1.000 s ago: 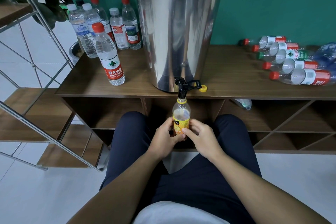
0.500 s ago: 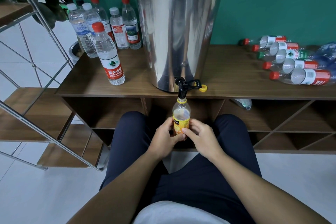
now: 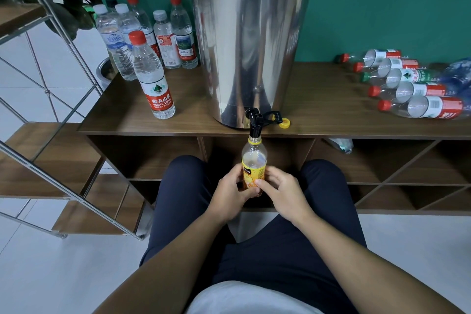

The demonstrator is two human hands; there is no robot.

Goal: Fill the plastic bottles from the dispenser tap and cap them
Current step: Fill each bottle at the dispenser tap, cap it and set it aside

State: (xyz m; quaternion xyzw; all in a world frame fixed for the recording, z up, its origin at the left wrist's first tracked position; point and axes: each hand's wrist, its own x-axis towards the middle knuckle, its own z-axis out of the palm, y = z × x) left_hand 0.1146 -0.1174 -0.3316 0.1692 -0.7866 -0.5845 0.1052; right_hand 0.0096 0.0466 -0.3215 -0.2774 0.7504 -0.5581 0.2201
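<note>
Nothing's really moved since half a second ago. Big steel dispenser (image 3: pixel 251 41) sits at the front edge of the wooden shelf (image 3: pixel 331 109), black tap (image 3: pixel 254 122) overhanging it. The yellow-label bottle (image 3: pixel 253 166) stays upright, mouth right under the tap, left hand (image 3: pixel 229 196) and right hand (image 3: pixel 283 194) both curled round its lower half. Yellow cap (image 3: pixel 284 123) lies just right of the tap, open floor either side.

The brown wooden tabletop (image 3: pixel 318 107) carries a tall steel dispenser (image 3: pixel 251 41) — upright capped bottles (image 3: pixel 142 41) left, lying bottles (image 3: pixel 413 89) right, a yellow cap (image 3: pixel 284 124).
</note>
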